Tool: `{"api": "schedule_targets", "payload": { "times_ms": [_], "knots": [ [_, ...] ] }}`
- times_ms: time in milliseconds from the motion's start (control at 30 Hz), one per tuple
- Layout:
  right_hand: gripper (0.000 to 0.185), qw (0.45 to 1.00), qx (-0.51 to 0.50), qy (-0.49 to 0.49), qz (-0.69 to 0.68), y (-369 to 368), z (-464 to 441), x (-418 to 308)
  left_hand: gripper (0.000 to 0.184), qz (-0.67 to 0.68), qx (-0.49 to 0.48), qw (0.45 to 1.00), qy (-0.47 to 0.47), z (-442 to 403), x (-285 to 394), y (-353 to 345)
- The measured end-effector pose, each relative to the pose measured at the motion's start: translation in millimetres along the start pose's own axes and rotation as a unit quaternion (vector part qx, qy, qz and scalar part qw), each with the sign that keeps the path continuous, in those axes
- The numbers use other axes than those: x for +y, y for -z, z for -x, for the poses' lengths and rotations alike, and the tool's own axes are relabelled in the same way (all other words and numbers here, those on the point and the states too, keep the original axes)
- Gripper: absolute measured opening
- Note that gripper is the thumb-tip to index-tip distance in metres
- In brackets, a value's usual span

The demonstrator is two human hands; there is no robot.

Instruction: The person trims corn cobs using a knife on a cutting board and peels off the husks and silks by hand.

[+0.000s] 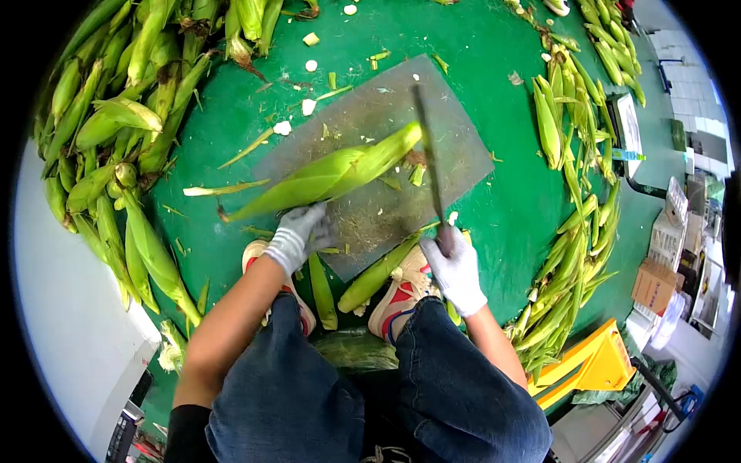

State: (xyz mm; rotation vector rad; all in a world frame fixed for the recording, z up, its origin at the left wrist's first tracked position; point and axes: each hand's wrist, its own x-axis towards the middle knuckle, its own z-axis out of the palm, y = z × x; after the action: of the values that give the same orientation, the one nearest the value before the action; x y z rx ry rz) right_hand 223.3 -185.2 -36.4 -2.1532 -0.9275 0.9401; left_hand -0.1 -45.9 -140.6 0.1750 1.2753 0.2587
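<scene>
Brightly green, tapered corn (pixel 332 174), left fingers (pixel 310 219) blurred, grip uncertain, right fingers (pixel 430 251) round knife (pixel 429 147).

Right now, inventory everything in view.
Floor: one, green, throughout
Board: one, grey, centre
Corn ear: one, green, partly over board
Knife: one, dark, over board
Corn pile: many, green, left
Lower ears: several, green, beside board
Leafy heaps: several, green, right
Scraps: several, white, beyond board
Equipment: one, yellow, lower right
Box: one, brown, right
Shoes: two, red-and-white, beside board
Jeans: one, blue, bottom
Left grip: one, white-gloved, by corn ear
Right grip: one, white-gloved, around knife handle
</scene>
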Motion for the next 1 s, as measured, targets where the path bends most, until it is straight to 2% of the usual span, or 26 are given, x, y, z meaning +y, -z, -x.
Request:
{"api": "schedule_targets", "payload": {
  "times_ms": [33, 67, 133, 167, 200, 233, 267, 300, 333, 400, 433, 467, 567, 600, 633, 667, 700, 733, 767, 800, 833, 867, 933, 967, 1000],
  "knots": [
    [0.027, 0.999, -0.030, -0.031, 0.029, -9, -11, 4, 0.039, -0.187, -0.052, 0.981, 0.007, 13, 11, 7],
    [0.029, 0.995, -0.060, -0.061, 0.057, -18, -19, 14, 0.035, -0.389, -0.066, 0.917, -0.063, 31, 18, 17],
    [0.030, 0.995, -0.070, -0.075, 0.012, -28, -29, 47, 0.038, -0.451, -0.041, 0.838, -0.304, 52, 41, 38],
    [0.031, 0.993, -0.077, -0.085, -0.009, -29, -28, 57, 0.042, -0.608, 0.031, 0.676, -0.414, 69, 55, 29],
    [0.031, 0.980, -0.118, -0.159, -0.036, -23, -27, 45, 0.046, -0.725, 0.098, 0.467, -0.497, 77, 69, 19],
    [0.027, 0.988, -0.115, -0.092, -0.040, -25, -21, 60, 0.054, -0.761, 0.137, 0.479, -0.416, 73, 77, 14],
    [0.023, 0.993, -0.104, -0.018, -0.045, -27, -20, 73, 0.057, -0.767, 0.147, 0.464, -0.418, 74, 85, 10],
    [0.028, 0.994, -0.101, -0.018, 0.034, -25, -20, 72, 0.059, -0.774, 0.152, 0.445, -0.424, 73, 97, 1],
    [0.029, 0.993, -0.106, -0.056, 0.011, -25, -21, 67, 0.061, -0.785, 0.150, 0.426, -0.425, 74, 108, -7],
    [0.030, 0.990, -0.121, -0.066, -0.005, -20, -19, 62, 0.076, -0.726, 0.141, 0.276, -0.614, 70, 142, -25],
    [0.030, 0.983, -0.135, -0.122, -0.027, -19, -19, 51, 0.083, -0.764, 0.125, 0.228, -0.590, 49, 160, -28],
    [0.030, 0.982, -0.137, -0.127, -0.024, -19, -18, 52, 0.090, -0.793, 0.121, 0.171, -0.573, 27, 186, -33],
    [0.029, 0.983, -0.137, -0.118, -0.007, -21, -12, 57, 0.085, -0.908, 0.036, 0.368, -0.196, -7, 240, -49],
    [0.028, 0.962, -0.156, -0.215, -0.066, -16, -9, 38, 0.062, -0.917, -0.046, 0.359, -0.170, -18, 247, -45],
    [0.028, 0.965, -0.154, -0.200, -0.073, -16, -6, 45, 0.044, -0.919, -0.061, 0.358, -0.154, -4, 241, -45],
    [0.027, 0.967, -0.152, -0.186, -0.082, -18, -2, 57, 0.039, -0.893, -0.099, 0.421, -0.127, 5, 233, -34],
    [0.027, 0.983, -0.126, -0.131, -0.032, -22, 2, 70, 0.037, -0.862, -0.106, 0.488, -0.087, 33, 219, -36],
    [0.028, 0.992, -0.100, -0.074, 0.020, -25, 7, 78, 0.037, -0.764, -0.120, 0.633, -0.031, 36, 203, -6],
    [0.028, 0.991, -0.069, -0.097, 0.056, -26, 13, 72, 0.041, -0.701, -0.096, 0.706, 0.040, 39, 176, 11],
    [0.029, 0.993, -0.033, -0.083, 0.074, -27, 20, 69, 0.044, -0.704, -0.055, 0.707, -0.048, 64, 145, 12],
    [0.030, 0.992, -0.051, -0.085, 0.079, -24, 19, 67, 0.046, -0.769, -0.032, 0.570, -0.288, 41, 105, 62],
    [0.031, 0.990, -0.069, -0.088, 0.085, -20, 20, 64, 0.051, -0.771, 0.050, 0.590, -0.234, 62, 88, 45],
    [0.031, 0.990, -0.073, -0.111, 0.053, 5, 9, 7, 0.055, -0.763, 0.081, 0.597, -0.235, 76, 73, 37],
    [0.030, 0.997, -0.046, -0.052, 0.037, 17, 2, -5, 0.056, -0.758, 0.084, 0.603, -0.233, 81, 68, 31],
    [0.023, 0.998, 0.018, 0.005, -0.063, 30, -2, -40, 0.056, -0.753, 0.090, 0.609, -0.235, 84, 71, 23]
  ]
}}
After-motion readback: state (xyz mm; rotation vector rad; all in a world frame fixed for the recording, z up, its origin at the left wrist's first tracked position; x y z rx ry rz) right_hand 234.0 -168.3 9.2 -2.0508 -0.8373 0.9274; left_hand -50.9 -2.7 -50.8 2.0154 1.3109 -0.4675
